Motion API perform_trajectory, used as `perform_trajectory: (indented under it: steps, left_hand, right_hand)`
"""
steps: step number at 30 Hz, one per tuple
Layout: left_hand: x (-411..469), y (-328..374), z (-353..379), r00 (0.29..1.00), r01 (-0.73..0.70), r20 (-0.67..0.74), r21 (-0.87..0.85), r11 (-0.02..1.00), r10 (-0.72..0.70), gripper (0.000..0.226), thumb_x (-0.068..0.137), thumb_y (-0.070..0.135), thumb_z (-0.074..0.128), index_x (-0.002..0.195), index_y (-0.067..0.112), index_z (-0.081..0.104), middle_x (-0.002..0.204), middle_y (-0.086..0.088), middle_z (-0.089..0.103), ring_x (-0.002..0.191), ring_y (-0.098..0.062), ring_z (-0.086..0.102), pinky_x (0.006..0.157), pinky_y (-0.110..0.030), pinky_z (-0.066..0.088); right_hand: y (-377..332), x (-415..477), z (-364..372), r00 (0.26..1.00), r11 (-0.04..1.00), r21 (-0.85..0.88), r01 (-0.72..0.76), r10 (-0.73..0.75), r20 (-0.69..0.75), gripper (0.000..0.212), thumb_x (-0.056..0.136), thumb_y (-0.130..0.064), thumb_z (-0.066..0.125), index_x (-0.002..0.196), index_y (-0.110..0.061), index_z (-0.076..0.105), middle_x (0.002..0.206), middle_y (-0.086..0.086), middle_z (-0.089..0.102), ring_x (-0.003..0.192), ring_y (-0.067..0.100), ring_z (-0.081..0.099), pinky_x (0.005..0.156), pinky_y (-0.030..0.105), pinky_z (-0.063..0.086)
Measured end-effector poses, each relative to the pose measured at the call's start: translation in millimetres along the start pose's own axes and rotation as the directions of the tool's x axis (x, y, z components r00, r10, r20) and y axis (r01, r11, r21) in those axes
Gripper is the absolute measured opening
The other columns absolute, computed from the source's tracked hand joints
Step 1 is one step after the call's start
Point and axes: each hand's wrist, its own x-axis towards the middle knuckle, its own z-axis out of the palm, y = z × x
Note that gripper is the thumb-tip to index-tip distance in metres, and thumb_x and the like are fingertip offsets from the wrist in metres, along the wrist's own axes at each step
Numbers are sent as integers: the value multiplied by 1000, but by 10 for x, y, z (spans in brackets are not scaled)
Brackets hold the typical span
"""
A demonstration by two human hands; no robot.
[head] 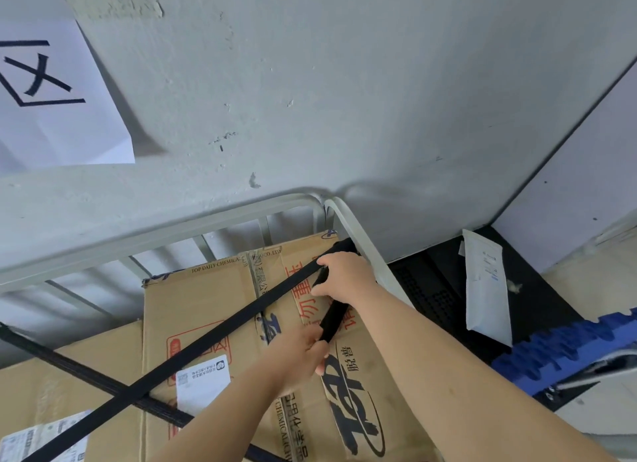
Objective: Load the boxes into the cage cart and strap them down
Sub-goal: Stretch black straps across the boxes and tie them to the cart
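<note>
Black strap (220,330) is lying flat and tight, running on a diagonal over the printed top of the tall cardboard box (206,299), from lower left up to the far right corner of the cage cart (165,234). A thinner black band (86,372) is crossing it near the box's left edge.

I'm seeing both bare arms reaching forward. Right hand (344,275) is sitting by the cart's corner rail, fingers curling round the strap where it doubles back. Left hand (303,354) is lower, fingers pinching the strap's loose tail.

The cart is holding the tall box against its back bars and a lower box (69,379) to its left, both labelled.
</note>
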Motion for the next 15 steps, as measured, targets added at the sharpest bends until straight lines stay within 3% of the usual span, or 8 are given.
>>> perform_trajectory:
  steps: [6, 9, 10, 12, 15]
  left_hand:
    - [92, -104, 14, 1000, -17, -23, -156, 988, 14, 21, 90, 27, 43, 81, 22, 62, 68, 11, 67, 67, -6, 56, 76, -32, 46]
    - [98, -57, -40, 998, -45, -53, -214, 976, 34, 21, 91, 23, 45, 82, 19, 63, 70, 6, 68, 75, -13, 59, 82, -33, 46]
    - [86, -35, -70, 997, -60, -67, -227, 972, 46, 21, 92, 22, 46, 81, 19, 64, 71, 5, 68, 75, -15, 60, 82, -34, 46]
    - [49, 7, -146, 989, -112, -127, -281, 953, 79, 22, 93, 20, 47, 80, 19, 64, 68, 5, 66, 69, -12, 59, 78, -33, 47]
    - [11, 52, -295, 948, -249, -286, -400, 882, 138, 23, 93, 23, 49, 73, 20, 61, 61, 3, 59, 59, -12, 53, 64, -31, 45]
  right_hand:
    - [-8, 121, 87, 997, 1000, -26, 11, -13, -79, 22, 88, -19, 52, 104, -13, 66, 109, 7, 54, 91, 30, 59, 79, 39, 52]
    - [76, 219, -49, 986, 985, 170, -16, 43, -160, 23, 87, -6, 51, 91, -9, 73, 98, 8, 67, 91, 26, 63, 83, 38, 53]
    - [77, 276, -153, 971, 947, 319, -29, 103, -218, 21, 87, -4, 52, 87, -6, 73, 92, 7, 69, 87, 24, 65, 82, 38, 54]
    - [88, 427, -437, 901, 752, 657, -45, 314, -299, 23, 87, 0, 54, 81, -14, 72, 82, 1, 68, 77, 19, 68, 77, 33, 57]
    - [184, 543, -733, 797, 469, 882, 42, 517, -313, 27, 87, 3, 53, 80, -18, 69, 84, 0, 67, 63, 15, 70, 68, 30, 59]
